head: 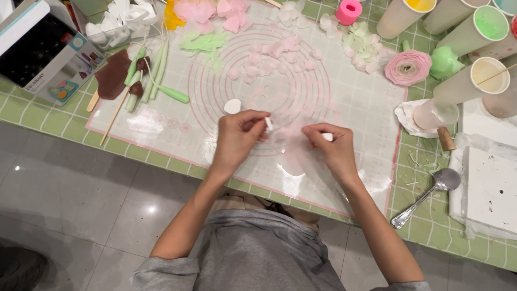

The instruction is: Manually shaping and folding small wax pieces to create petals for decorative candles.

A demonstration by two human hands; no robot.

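My left hand (237,137) and my right hand (331,146) each pinch one end of a small white roller (269,125) over a thin pale pink sheet (293,153) lying on the translucent work mat (161,129). The roller's middle is mostly hidden between my fingers. A small white oval piece (232,106) lies on the mat just above my left hand. Several pale pink petals (274,56) are scattered inside the mat's printed circles.
A finished pink flower (407,67) sits at the right beside several tall cups of colour (476,29). Green stems and sticks (153,75) lie left. A metal spoon (425,196) and a white foam block (493,188) are at the right edge. A box (43,51) stands far left.
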